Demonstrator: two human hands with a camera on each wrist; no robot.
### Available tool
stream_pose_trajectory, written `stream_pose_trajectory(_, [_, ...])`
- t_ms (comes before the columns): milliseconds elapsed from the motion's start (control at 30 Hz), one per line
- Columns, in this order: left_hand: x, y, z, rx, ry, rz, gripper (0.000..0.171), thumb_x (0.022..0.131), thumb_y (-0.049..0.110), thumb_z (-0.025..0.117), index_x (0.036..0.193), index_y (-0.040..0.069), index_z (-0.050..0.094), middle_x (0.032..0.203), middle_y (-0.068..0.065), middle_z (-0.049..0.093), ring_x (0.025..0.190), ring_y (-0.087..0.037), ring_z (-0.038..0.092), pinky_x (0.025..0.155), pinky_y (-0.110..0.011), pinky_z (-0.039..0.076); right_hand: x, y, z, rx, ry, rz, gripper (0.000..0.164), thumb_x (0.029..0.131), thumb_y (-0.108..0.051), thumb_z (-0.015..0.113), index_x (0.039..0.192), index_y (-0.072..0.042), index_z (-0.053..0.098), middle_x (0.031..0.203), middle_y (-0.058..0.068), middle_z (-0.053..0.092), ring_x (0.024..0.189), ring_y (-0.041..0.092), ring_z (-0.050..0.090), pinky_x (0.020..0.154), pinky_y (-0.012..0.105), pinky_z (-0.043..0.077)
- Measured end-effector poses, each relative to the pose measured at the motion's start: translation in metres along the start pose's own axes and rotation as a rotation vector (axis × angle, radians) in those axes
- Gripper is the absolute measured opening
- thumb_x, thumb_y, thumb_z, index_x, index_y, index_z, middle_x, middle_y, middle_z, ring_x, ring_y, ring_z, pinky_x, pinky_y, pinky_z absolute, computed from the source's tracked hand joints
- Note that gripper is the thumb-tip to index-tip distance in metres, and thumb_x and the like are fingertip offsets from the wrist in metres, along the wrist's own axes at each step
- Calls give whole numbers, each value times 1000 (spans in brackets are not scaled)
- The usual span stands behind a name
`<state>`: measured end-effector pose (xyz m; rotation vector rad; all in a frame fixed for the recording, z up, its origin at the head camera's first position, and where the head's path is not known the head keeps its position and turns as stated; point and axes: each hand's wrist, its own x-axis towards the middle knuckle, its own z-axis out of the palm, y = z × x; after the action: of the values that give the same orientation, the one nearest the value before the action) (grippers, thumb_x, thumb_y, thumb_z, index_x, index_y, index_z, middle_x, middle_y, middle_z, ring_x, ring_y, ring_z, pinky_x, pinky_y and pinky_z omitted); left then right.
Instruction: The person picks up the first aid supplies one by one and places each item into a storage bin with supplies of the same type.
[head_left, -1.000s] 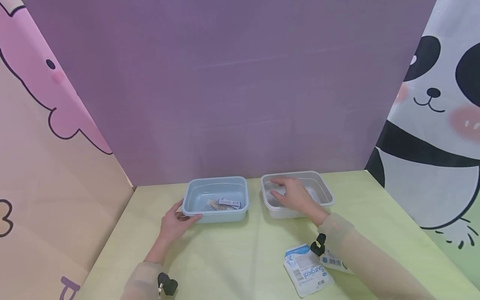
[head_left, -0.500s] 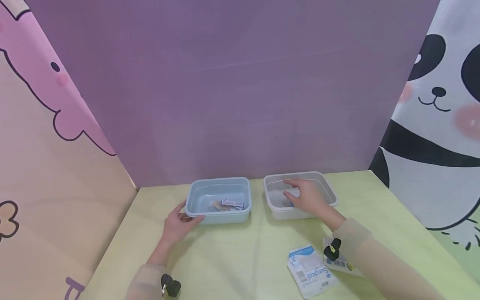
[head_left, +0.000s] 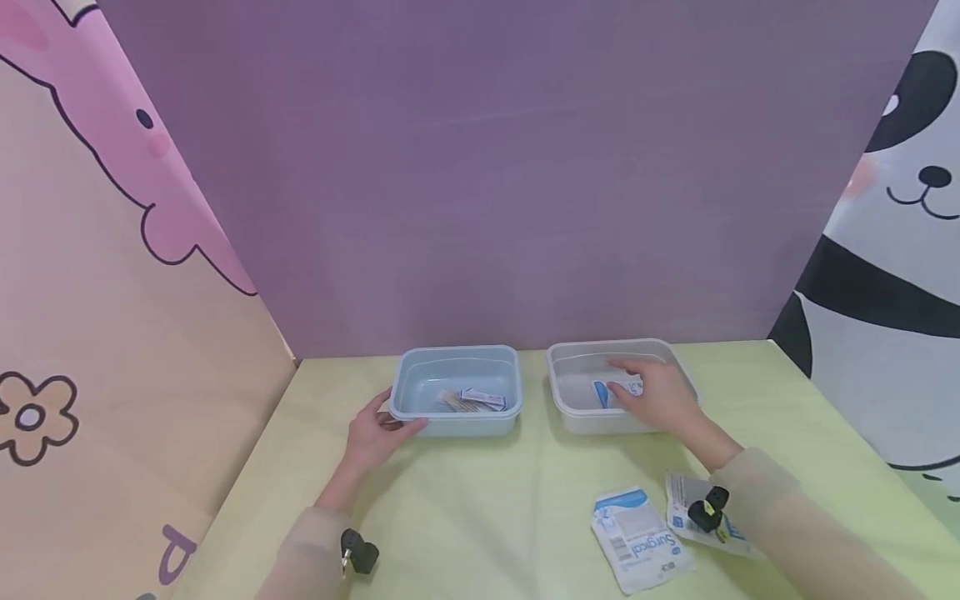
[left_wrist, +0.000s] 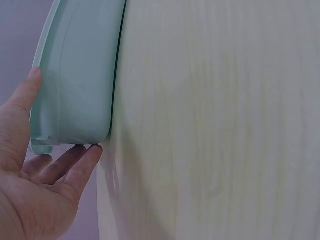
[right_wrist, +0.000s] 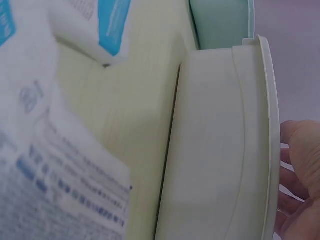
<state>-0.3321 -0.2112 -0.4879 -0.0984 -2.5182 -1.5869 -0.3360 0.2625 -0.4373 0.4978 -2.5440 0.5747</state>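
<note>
My left hand (head_left: 373, 433) holds the front left corner of a light blue plastic bin (head_left: 480, 427). The thumb lies on the front rim and the fingers reach along the left side, as the left wrist view also shows. Inside are wrapped cotton swabs (head_left: 456, 402) and a small white and blue packet (head_left: 483, 398). My right hand (head_left: 660, 398) reaches into a pale grey bin (head_left: 577, 422), thumb and forefinger spread apart. A blue and white packet (head_left: 601, 393) lies beside the thumb, partly hidden. In the right wrist view the grey bin's rim hides some of the fingers.
A white and blue package printed "Surgical" (head_left: 641, 542) lies on the pale yellow table (head_left: 465, 517) in front of the grey bin. Next to it, partly under my right forearm, is a second white package (head_left: 682, 504). A purple wall (head_left: 480, 183) stands behind the bins.
My right hand has shifted rightward inside the grey bin, and more of the packet there shows. The left hand keeps its place on the blue bin. The head view has swung left.
</note>
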Motion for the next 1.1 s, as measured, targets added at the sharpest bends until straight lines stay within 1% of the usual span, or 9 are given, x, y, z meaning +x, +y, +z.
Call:
stream_pose_trajectory(67, [1,0,2,3,6,-3,92,85,32,92,159,5,45,124,-26,76,111,-36,78,90,-42,65,-2,2,-4,-1,-8,3,42,95,-20,78,133,-3,73,123,23,77,96,40,76,70,45,58])
stream_pose_trajectory(200, [4,0,4,3,6,-5,90,85,30,92,159,6,46,124,-26,76,112,-36,77,92,-42,64,-5,9,-6,8,2,-4,41,95,-18,78,132,-1,73,122,25,77,102,44,75,82,57,61])
stream_pose_trajectory(333, [2,1,3,10,9,-4,89,86,29,92,159,6,47,125,-25,76,113,-36,77,91,-42,65,-6,14,-4,4,12,-7,41,94,-18,79,130,0,73,119,26,77,98,44,75,82,59,60])
stream_pose_trajectory(500, [0,7,2,19,0,-13,89,86,28,91,159,5,46,126,-25,76,114,-36,77,91,-42,65,-8,16,-8,-13,36,-8,40,93,-18,80,128,0,74,117,25,78,81,34,74,71,47,58])
stream_pose_trajectory(600, [0,8,2,35,4,-19,89,86,29,91,159,5,46,125,-25,76,114,-36,77,91,-42,64,-9,16,-11,-13,39,6,41,93,-18,80,129,0,74,115,25,78,59,22,58,59,34,47])
stream_pose_trajectory(667, [0,7,2,38,10,-20,89,86,29,91,159,5,46,124,-25,76,113,-36,77,92,-42,64,-8,17,-13,-19,36,18,42,93,-18,80,130,0,73,113,26,78,54,16,46,58,30,40])
stream_pose_trajectory(733, [0,7,2,35,12,-17,89,86,30,91,159,6,46,124,-25,76,113,-37,77,92,-42,64,-9,18,-15,-27,28,32,42,93,-18,79,131,0,73,114,27,77,56,16,45,59,31,40])
stream_pose_trajectory(900, [0,6,3,33,8,-5,89,86,30,91,159,6,46,126,-25,75,114,-37,77,92,-42,64,-12,23,-18,-48,10,68,43,94,-19,80,132,0,72,124,30,74,78,28,65,73,44,52])
stream_pose_trajectory(1100, [0,6,4,49,16,-8,88,86,30,91,159,6,47,125,-25,76,113,-37,77,91,-42,65,-18,25,-24,-44,1,101,45,96,-19,78,135,0,70,128,31,72,89,39,70,82,55,57])
